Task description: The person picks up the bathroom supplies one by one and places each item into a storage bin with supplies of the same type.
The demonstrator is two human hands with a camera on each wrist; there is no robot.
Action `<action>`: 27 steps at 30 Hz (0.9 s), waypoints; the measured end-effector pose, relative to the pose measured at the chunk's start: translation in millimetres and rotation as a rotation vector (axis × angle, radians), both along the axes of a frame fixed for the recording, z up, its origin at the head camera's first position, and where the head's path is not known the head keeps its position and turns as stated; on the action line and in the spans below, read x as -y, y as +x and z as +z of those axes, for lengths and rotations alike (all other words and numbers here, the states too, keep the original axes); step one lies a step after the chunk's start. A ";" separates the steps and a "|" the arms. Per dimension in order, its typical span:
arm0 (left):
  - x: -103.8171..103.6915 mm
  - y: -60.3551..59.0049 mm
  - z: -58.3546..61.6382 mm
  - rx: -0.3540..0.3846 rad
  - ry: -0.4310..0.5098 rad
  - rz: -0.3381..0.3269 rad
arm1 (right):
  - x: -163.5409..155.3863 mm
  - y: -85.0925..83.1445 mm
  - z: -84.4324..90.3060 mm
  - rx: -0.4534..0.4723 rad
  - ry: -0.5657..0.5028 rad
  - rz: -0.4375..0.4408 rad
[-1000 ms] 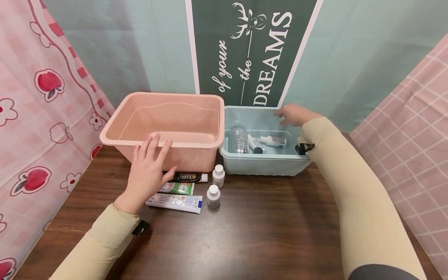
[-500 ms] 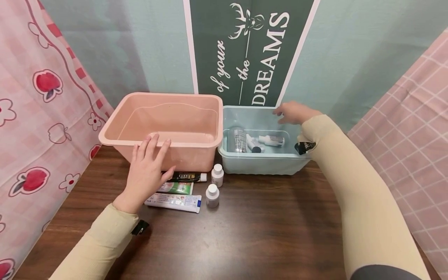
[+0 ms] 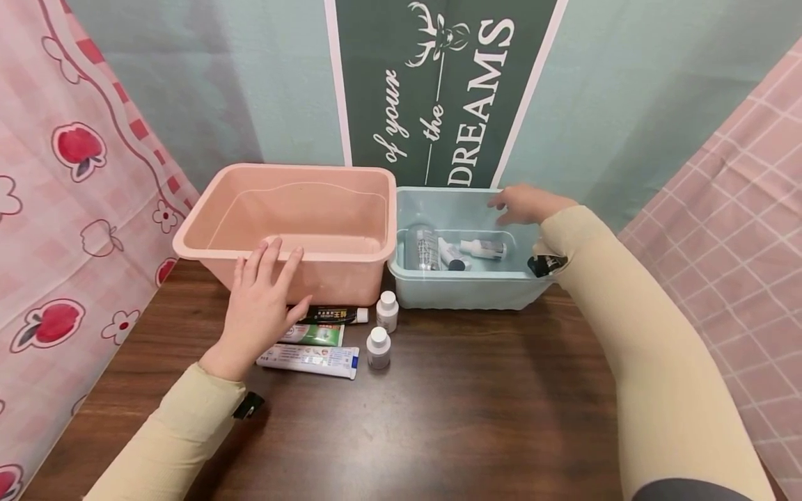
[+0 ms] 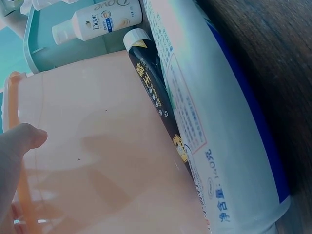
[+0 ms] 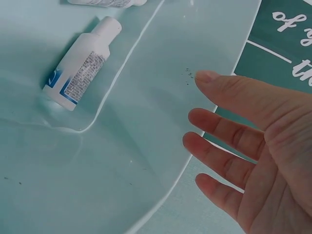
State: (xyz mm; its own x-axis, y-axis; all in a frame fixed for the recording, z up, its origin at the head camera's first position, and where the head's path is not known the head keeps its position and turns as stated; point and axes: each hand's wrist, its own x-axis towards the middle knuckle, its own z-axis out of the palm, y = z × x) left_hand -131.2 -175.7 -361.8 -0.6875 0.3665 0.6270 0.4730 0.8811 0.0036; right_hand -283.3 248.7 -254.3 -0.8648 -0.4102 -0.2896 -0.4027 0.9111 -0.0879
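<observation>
Resting the left hand flat on the front wall of the pink bin, fingers straight and spread, gripping nothing. Hovering the right hand over the far rim of the blue bin, fingers relaxed and open, also holding nothing. Both bins standing side by side at the back of the table, touching or almost touching.

For doing this well, probably pressing the pink bin lightly so it is not sliding, and lowering the right hand straight down, not brushing the clear bottle and the white bottle lying inside.

Showing only in the head view: both arms together, the three tubes and two small bottles in front of the bins. Showing only in the left wrist view: the black tube lying tight against the pink wall, the white tube just beside it, a Dove bottle beyond, and one fingertip on the wall. Showing only in the right wrist view: the open palm with no contact to the blue wall.
</observation>
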 end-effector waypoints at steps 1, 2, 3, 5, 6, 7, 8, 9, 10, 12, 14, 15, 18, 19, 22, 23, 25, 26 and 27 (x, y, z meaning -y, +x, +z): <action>-0.3 -0.1 0.2 0.000 0.000 -0.001 | -0.4 0.7 0.4 0.002 0.000 -0.003; -0.4 -0.3 0.3 0.001 0.001 -0.001 | -0.7 1.2 0.6 0.003 0.000 -0.004; -0.3 -0.5 0.5 0.000 0.002 -0.002 | -1.1 1.8 0.9 0.004 -0.001 -0.005; -0.1 -0.8 0.4 -0.001 0.004 0.000 | -1.3 2.5 1.5 0.002 0.001 -0.007; 0.0 -0.8 0.3 -0.002 0.006 -0.001 | -1.5 2.9 1.8 0.002 0.002 -0.008; 0.1 -0.9 0.0 -0.001 0.008 -0.002 | -1.5 3.7 2.1 0.004 0.004 -0.010; 0.2 -1.0 -0.2 -0.002 0.009 -0.003 | -1.8 4.7 2.3 0.004 0.008 -0.006; 0.2 -1.1 -0.4 -0.003 0.011 -0.005 | -2.3 5.3 2.3 0.005 0.010 -0.004; 0.1 -1.2 -0.6 -0.004 0.012 -0.008 | -2.7 6.0 2.3 0.006 0.012 -0.003; -0.3 -1.6 -0.9 -0.005 0.012 -0.012 | -3.8 7.9 2.1 0.014 0.012 -0.002; -0.2 -1.6 -0.7 -0.009 0.012 -0.013 | -4.6 9.2 2.1 0.019 0.011 -0.001; -0.2 -1.5 -0.5 -0.009 0.013 -0.013 | -5.1 10.1 2.1 0.024 0.008 -0.004; -0.6 -1.3 0.2 -0.009 0.011 -0.012 | -6.3 13.1 2.5 0.040 0.000 -0.022; -0.8 -1.2 0.5 -0.008 0.010 -0.012 | -6.7 14.3 2.7 0.044 -0.001 -0.028; -1.4 -0.8 1.0 -0.007 0.008 -0.012 | -6.8 18.1 3.6 0.050 -0.010 -0.044; -1.6 -0.6 1.2 -0.007 0.007 -0.012 | -6.8 19.5 3.6 0.050 -0.013 -0.044; -1.9 -0.3 1.3 -0.008 0.007 -0.013 | -6.6 22.1 3.4 0.056 -0.020 -0.051; -1.9 -0.1 1.3 -0.008 0.006 -0.014 | -6.3 23.3 3.1 0.059 -0.022 -0.050; -2.0 0.1 1.3 -0.007 0.007 -0.014 | -6.2 24.7 3.0 0.062 -0.024 -0.047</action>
State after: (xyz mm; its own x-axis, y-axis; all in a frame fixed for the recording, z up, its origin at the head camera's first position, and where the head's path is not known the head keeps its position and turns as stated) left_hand -131.1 -173.6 -360.5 -0.6777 0.3719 0.6344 0.4853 0.8743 0.0059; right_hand -258.6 254.9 -251.3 -0.8642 -0.3765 -0.3338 -0.3522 0.9264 -0.1332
